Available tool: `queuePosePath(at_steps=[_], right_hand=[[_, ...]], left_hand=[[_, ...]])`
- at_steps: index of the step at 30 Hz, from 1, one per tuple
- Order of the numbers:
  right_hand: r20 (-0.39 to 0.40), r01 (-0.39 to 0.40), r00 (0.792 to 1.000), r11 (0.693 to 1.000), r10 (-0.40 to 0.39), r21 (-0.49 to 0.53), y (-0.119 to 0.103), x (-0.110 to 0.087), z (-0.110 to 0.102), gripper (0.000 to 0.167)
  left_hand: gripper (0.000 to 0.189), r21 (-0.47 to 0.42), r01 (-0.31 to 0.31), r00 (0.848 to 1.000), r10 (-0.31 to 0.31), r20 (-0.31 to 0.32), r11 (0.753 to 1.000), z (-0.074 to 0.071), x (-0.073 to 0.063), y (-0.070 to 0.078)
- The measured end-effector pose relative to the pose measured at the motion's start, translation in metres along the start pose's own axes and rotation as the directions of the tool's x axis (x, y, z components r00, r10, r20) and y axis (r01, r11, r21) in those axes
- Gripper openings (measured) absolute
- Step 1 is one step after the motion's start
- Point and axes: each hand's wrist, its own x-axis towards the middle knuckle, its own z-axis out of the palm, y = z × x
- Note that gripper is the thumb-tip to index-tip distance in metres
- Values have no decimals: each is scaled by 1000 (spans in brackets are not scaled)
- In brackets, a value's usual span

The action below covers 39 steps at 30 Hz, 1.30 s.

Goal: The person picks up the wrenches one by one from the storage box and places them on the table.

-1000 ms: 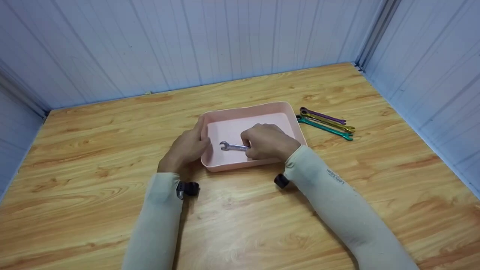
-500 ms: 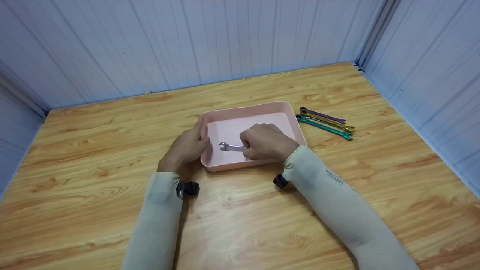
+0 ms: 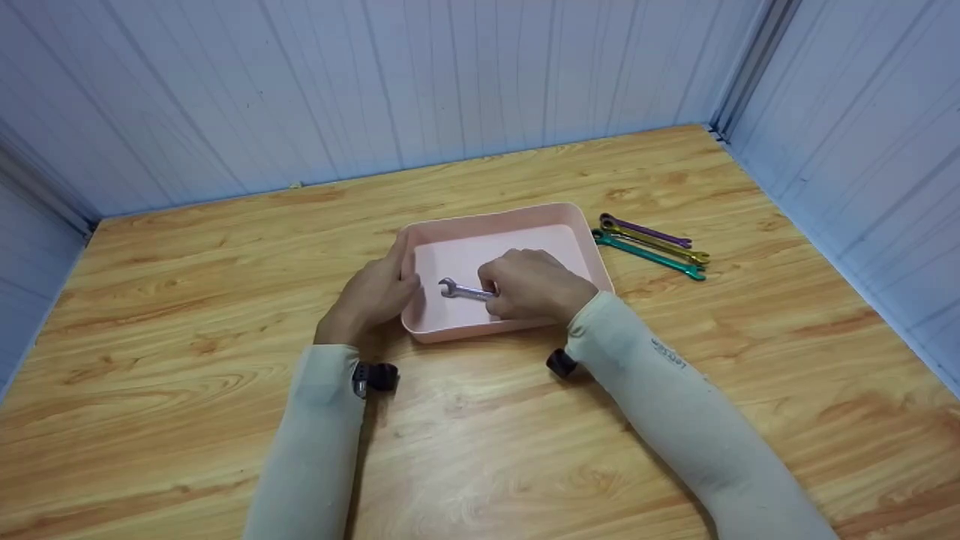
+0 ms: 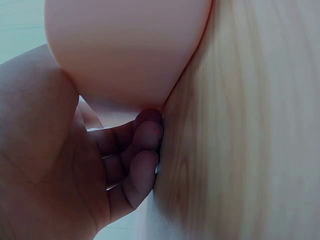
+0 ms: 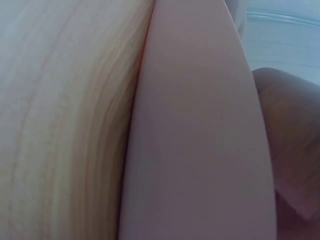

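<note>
In the head view a pink tray (image 3: 480, 223) rests on the wooden table. My left hand (image 3: 375, 289) grips its left wall, thumb over the rim. The left wrist view shows the fingers (image 4: 145, 170) bent against the outside of the tray (image 4: 130, 45), low by the table. Inside the tray, my right hand (image 3: 534, 285) holds a silver wrench (image 3: 465, 290) in a curled grip. The open-ended head points left; the handle's other end is hidden in the hand. In the right wrist view the tray's wall (image 5: 200, 120) hides most of that hand (image 5: 292, 135).
Right of the tray lie a purple wrench (image 3: 652, 232), a gold wrench (image 3: 664, 244) and a green wrench (image 3: 652, 256), close together on the table (image 3: 202, 300). A white panel wall (image 3: 465, 82) rises behind the table, and another (image 3: 862, 150) at the right.
The silver wrench's head has shifted very slightly upward in the head view, still in my right hand. My left hand and the tray have not moved.
</note>
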Motion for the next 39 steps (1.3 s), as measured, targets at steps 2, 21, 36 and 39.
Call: queuePosePath(at_steps=[2, 21, 36, 39], right_hand=[[-2, 2, 1000, 1000, -1, 4, 1, 1, 1, 4], [132, -91, 990, 955, 56, 282, 10, 3, -5, 8], [111, -82, 993, 842, 26, 533, 17, 2, -4, 8], [122, -100, 992, 832, 40, 545, 16, 2, -5, 9]], left_hand=[[77, -3, 3, 1000, -3, 2, 1000, 0, 0, 0], [76, -9, -10, 1000, 10, -12, 1000, 1, 1, -1], [69, 0, -34, 999, 34, -32, 999, 1, 1, -2], [69, -1, -23, 999, 23, -27, 1000, 1, 1, -2]])
